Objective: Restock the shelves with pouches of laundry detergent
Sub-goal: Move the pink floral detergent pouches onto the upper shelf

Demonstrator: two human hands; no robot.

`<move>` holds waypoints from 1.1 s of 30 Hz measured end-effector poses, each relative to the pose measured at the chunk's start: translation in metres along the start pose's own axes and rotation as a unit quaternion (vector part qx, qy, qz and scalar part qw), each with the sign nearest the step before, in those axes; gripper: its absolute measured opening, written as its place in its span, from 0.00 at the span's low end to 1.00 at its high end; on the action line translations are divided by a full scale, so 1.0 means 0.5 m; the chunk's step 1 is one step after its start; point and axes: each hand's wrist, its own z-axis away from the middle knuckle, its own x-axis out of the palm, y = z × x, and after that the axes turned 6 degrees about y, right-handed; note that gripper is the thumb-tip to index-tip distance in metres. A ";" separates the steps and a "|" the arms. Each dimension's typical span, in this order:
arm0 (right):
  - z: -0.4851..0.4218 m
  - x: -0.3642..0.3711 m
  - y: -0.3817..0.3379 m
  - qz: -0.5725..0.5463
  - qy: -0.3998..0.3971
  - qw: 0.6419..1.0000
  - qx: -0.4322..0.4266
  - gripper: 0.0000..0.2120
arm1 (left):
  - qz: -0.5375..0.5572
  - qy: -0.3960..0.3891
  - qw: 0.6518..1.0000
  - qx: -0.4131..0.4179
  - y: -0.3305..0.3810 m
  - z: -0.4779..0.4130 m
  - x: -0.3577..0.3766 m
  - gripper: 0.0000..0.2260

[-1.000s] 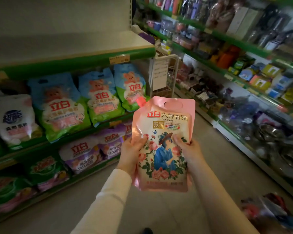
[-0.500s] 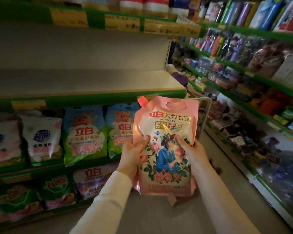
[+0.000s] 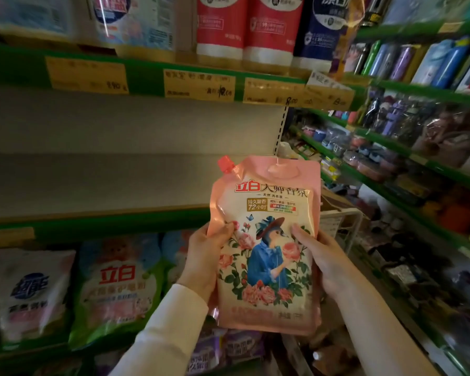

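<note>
A pink detergent pouch (image 3: 266, 240) with a red spout cap and a rose picture is held upright in front of me. My left hand (image 3: 204, 256) grips its left edge and my right hand (image 3: 320, 261) grips its right edge. Behind the pouch's top runs a bare white shelf (image 3: 92, 183) with a green front rail. The pouch's bottom hangs in front of the shelf below.
Under the bare shelf stand green and blue detergent bags (image 3: 117, 289) and a white bag (image 3: 27, 294). Red and blue pouches (image 3: 244, 28) fill the shelf above, with yellow price tags (image 3: 198, 84). Green shelves (image 3: 407, 147) of mixed goods line the right side.
The view has tilted upward, so the bare shelf and the stocked shelf above now fill the frame. The pouch stays upright in both hands, its top now level with the bare shelf.
</note>
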 end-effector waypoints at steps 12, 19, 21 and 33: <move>-0.214 0.012 -0.120 0.018 -0.009 0.999 -0.032 0.05 | 0.011 0.049 0.997 0.055 0.086 -0.172 0.111 0.12; -0.349 0.035 -0.180 0.011 -0.046 0.996 -0.077 0.09 | 0.042 0.044 0.989 0.133 0.140 -0.281 0.149 0.06; -0.394 0.044 -0.191 0.025 -0.041 0.994 -0.100 0.13 | 0.034 0.032 0.988 0.150 0.155 -0.319 0.156 0.03; -0.575 0.111 -0.209 0.043 -0.042 0.993 -0.097 0.13 | 0.013 0.047 0.969 0.242 0.171 -0.516 0.156 0.03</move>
